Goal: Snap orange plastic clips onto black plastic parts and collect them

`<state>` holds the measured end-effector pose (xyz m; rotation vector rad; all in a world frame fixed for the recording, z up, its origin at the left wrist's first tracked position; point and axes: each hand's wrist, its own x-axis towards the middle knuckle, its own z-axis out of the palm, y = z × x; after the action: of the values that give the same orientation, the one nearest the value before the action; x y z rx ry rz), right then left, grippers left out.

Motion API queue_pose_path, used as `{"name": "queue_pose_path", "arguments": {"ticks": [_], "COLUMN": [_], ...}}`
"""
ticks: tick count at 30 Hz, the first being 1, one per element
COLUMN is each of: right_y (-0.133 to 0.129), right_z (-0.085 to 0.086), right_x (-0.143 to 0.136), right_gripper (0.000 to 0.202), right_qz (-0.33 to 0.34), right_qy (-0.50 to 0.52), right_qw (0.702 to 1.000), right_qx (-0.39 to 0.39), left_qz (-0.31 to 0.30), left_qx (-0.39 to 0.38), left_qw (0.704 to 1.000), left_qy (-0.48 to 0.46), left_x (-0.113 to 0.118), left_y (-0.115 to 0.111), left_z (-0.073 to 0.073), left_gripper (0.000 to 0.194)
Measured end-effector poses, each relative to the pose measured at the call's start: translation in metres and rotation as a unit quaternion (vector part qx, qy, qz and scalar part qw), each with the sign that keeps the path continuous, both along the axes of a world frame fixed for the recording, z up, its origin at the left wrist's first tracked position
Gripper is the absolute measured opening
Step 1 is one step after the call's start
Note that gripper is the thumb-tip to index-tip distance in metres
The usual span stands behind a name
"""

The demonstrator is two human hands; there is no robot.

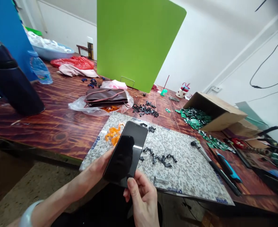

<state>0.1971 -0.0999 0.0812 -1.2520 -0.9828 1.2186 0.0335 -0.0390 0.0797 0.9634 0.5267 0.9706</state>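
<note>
A black smartphone (127, 154) with a dark screen is held up over the near edge of a speckled grey mat. My left hand (103, 163) grips it from the left, its fingers hidden behind the phone. At the lower right corner, my right hand (142, 195) pinches the phone with its thumb on the front and its fingers curled. Orange plastic pieces (114, 134) lie on the mat just beyond the phone. To the right of the phone are several small black plastic clips (163, 160), with a small clear piece (161, 180) nearer the front edge.
A tipped cardboard box (220, 110) spills green circuit boards (193, 118). Right of the mat lie a hammer (215, 168) and a blue-black tool (228, 167). Behind are a brown pouch (105, 97), a black parts pile (144, 109) and a green panel (136, 41). A dark flask (10, 75) stands left.
</note>
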Motion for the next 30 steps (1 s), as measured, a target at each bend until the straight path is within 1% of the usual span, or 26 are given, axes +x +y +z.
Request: {"name": "queue_pose_path", "arguments": {"ticks": [2,4,6,8,13,16,18,21,25,30], "right_y": [-0.006,-0.009,-0.009,-0.009,-0.004,-0.001,0.001,0.002,0.003,0.005], "right_z": [-0.002,-0.002,-0.003,-0.003,-0.006,-0.010,-0.014,-0.021,-0.028,-0.028], "right_x": [-0.003,-0.007,-0.009,-0.009,-0.008,-0.007,-0.006,-0.003,0.001,0.001], "right_gripper": [0.043,0.042,0.041,0.042,0.037,0.035,0.035,0.038,0.040,0.040], "right_qz": [-0.014,-0.010,-0.009,-0.013,-0.001,0.004,-0.002,-0.016,-0.032,-0.048], "right_qy": [0.005,0.008,0.006,0.002,0.029,0.040,0.032,0.008,-0.006,0.001], "right_qw": [1.000,1.000,1.000,1.000,1.000,0.999,0.999,1.000,0.999,0.999], "right_qx": [0.000,0.000,0.000,0.001,0.002,0.007,0.018,0.024,0.011,0.012], "left_qz": [-0.065,-0.125,-0.159,-0.171,-0.141,-0.099,-0.083,-0.093,-0.101,-0.086], "left_qx": [-0.076,-0.137,-0.167,-0.184,-0.212,-0.223,-0.233,-0.243,-0.234,-0.221], "left_qw": [0.990,0.968,0.947,0.935,0.928,0.926,0.924,0.927,0.935,0.942], "left_qy": [-0.097,-0.171,-0.223,-0.250,-0.270,-0.289,-0.290,-0.270,-0.246,-0.238], "left_x": [0.009,0.016,0.022,0.024,0.026,0.026,0.025,0.021,0.018,0.017], "left_y": [0.005,0.007,0.007,0.005,0.004,0.008,0.011,0.015,0.018,0.020], "left_z": [0.002,0.004,0.006,0.007,0.006,0.005,0.004,0.002,0.002,0.000], "left_gripper": [0.061,0.062,0.063,0.066,0.070,0.062,0.057,0.061,0.066,0.060]}}
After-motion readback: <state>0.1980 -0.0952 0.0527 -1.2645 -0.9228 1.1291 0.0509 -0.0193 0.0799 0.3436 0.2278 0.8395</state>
